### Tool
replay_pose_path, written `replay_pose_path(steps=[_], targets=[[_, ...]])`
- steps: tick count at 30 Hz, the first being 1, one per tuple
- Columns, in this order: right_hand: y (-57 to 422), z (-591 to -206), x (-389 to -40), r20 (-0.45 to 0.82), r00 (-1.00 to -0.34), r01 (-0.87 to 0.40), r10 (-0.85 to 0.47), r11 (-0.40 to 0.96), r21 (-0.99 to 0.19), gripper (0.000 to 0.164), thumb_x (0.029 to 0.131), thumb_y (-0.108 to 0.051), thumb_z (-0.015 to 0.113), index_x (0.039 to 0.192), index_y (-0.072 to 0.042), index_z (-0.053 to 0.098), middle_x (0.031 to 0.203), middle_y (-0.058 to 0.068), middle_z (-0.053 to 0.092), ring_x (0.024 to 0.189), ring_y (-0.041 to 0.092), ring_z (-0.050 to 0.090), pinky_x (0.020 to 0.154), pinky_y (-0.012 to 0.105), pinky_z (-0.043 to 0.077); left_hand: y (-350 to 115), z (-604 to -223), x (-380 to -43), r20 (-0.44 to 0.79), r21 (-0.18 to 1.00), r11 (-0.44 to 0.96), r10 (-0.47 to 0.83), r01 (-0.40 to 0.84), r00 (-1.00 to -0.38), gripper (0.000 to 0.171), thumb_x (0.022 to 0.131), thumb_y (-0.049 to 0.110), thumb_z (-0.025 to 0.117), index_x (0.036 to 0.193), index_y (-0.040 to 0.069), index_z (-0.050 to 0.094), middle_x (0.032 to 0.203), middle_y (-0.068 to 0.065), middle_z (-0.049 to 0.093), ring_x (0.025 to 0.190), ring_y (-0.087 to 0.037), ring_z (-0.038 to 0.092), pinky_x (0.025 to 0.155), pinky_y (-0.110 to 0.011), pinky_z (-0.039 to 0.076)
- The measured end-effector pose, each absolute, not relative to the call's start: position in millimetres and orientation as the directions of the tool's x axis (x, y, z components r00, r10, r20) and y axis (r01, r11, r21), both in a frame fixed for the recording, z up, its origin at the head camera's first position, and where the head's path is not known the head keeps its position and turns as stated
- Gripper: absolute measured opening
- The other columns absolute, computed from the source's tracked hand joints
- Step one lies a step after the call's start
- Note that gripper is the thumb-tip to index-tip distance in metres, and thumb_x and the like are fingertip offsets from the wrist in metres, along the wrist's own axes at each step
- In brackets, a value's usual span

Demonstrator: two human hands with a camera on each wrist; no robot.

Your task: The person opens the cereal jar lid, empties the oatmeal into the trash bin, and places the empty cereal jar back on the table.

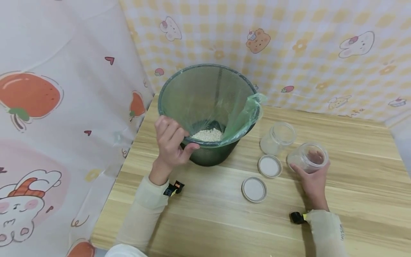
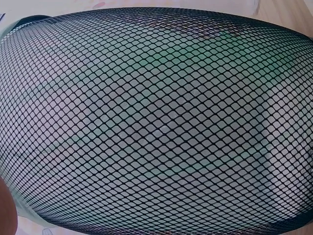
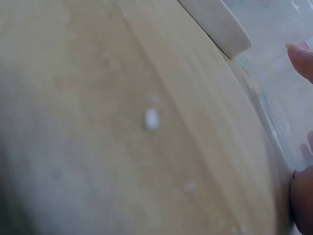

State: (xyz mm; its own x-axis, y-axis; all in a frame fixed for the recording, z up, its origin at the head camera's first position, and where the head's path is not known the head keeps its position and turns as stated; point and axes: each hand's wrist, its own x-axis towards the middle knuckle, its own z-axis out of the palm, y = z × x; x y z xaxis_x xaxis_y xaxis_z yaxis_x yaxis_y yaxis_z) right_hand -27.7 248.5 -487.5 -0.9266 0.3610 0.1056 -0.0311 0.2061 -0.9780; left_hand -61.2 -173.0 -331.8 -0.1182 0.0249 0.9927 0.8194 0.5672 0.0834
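Observation:
My left hand [image 1: 170,142] grips the near-left rim of a dark mesh wastebasket [image 1: 208,157]. A thin green bag [image 1: 244,121] lines the basket and folds over its right rim; a heap of whitish grains [image 1: 208,135] lies at the bottom. The left wrist view is filled by the mesh wall [image 2: 161,122]. On the right, my right hand [image 1: 314,178] holds a clear jar [image 1: 303,157] on the table, with thumb and fingers around its side. In the right wrist view only part of this jar [image 3: 274,73] and some fingertips [image 3: 302,61] show.
A second clear jar [image 1: 273,140] stands between the basket and the held jar. Two round white lids [image 1: 270,166] lie on the wooden table [image 1: 208,221] in front. Small white specks [image 3: 152,119] dot the tabletop. Printed cloth hangs behind and at the left.

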Motion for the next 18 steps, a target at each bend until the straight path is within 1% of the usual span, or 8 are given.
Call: replay_pose_path(steps=[3,7,10,12,14,16,18], targets=[[247.7,-487.3,-29.6,0.063,-0.937,0.023,0.345,0.24,-0.97,0.097,0.071,0.003,0.081,0.144,-0.022,0.022,0.138,0.007,0.041,0.122,0.017,0.042,0.096,0.016,0.032,-174.4,-333.2,-65.9,0.992,0.079,0.57,0.035,0.818,-0.12,0.057,0.094,0.053,0.05,0.059,0.008,0.043,0.058,-0.005,0.039,0.062,-0.028,0.037,0.068,-0.046,0.026],[246.6,-488.2,-35.8,0.008,-0.957,0.078,0.289,0.282,-0.956,0.1,0.077,-0.005,0.079,0.148,-0.023,0.011,0.143,0.01,0.036,0.125,0.019,0.04,0.096,0.015,0.031,-177.6,-334.2,-71.6,0.992,0.074,0.581,0.038,0.811,-0.119,0.057,0.094,0.053,0.05,0.06,0.008,0.045,0.059,-0.005,0.04,0.061,-0.028,0.038,0.068,-0.046,0.027],[245.1,-488.0,-36.0,-0.016,-0.968,0.102,0.249,0.336,-0.936,0.102,0.081,-0.011,0.077,0.15,-0.021,0.003,0.147,0.012,0.03,0.13,0.021,0.035,0.099,0.013,0.028,-180.1,-333.6,-72.7,0.987,0.091,0.578,0.057,0.811,-0.151,0.055,0.094,0.052,0.05,0.062,0.007,0.049,0.061,-0.006,0.046,0.064,-0.029,0.043,0.07,-0.046,0.031],[243.3,-486.2,-32.5,-0.033,-0.972,0.116,0.233,0.352,-0.929,0.102,0.082,-0.013,0.076,0.15,-0.018,0.0,0.149,0.014,0.026,0.134,0.023,0.03,0.102,0.013,0.025,-182.1,-332.6,-71.7,0.978,0.104,0.573,0.09,0.813,-0.189,0.053,0.095,0.051,0.051,0.067,0.006,0.055,0.067,-0.008,0.053,0.069,-0.03,0.048,0.075,-0.047,0.035],[241.6,-482.6,-26.8,-0.051,-0.973,0.131,0.225,0.354,-0.926,0.101,0.084,-0.014,0.074,0.15,-0.017,-0.003,0.151,0.016,0.021,0.138,0.022,0.023,0.106,0.016,0.02,-184.5,-331.3,-69.7,0.965,0.112,0.57,0.134,0.814,-0.227,0.051,0.095,0.051,0.051,0.075,0.004,0.06,0.078,-0.011,0.06,0.078,-0.032,0.053,0.082,-0.049,0.037],[240.5,-478.8,-21.2,-0.041,-0.974,0.117,0.224,0.338,-0.934,0.097,0.084,-0.011,0.073,0.15,-0.014,0.002,0.151,0.018,0.022,0.14,0.021,0.021,0.11,0.021,0.016,-188.4,-330.4,-66.3,0.952,0.115,0.57,0.17,0.814,-0.254,0.05,0.095,0.05,0.051,0.087,0.002,0.064,0.091,-0.013,0.064,0.09,-0.034,0.056,0.09,-0.052,0.037],[240.2,-474.6,-14.6,-0.05,-0.972,0.126,0.228,0.333,-0.934,0.092,0.086,-0.012,0.071,0.15,-0.012,0.005,0.151,0.019,0.022,0.141,0.021,0.018,0.112,0.028,0.012,-193.9,-330.1,-61.3,0.944,0.123,0.572,0.185,0.811,-0.274,0.05,0.095,0.049,0.052,0.098,0.001,0.064,0.102,-0.016,0.064,0.1,-0.036,0.056,0.094,-0.052,0.037]])
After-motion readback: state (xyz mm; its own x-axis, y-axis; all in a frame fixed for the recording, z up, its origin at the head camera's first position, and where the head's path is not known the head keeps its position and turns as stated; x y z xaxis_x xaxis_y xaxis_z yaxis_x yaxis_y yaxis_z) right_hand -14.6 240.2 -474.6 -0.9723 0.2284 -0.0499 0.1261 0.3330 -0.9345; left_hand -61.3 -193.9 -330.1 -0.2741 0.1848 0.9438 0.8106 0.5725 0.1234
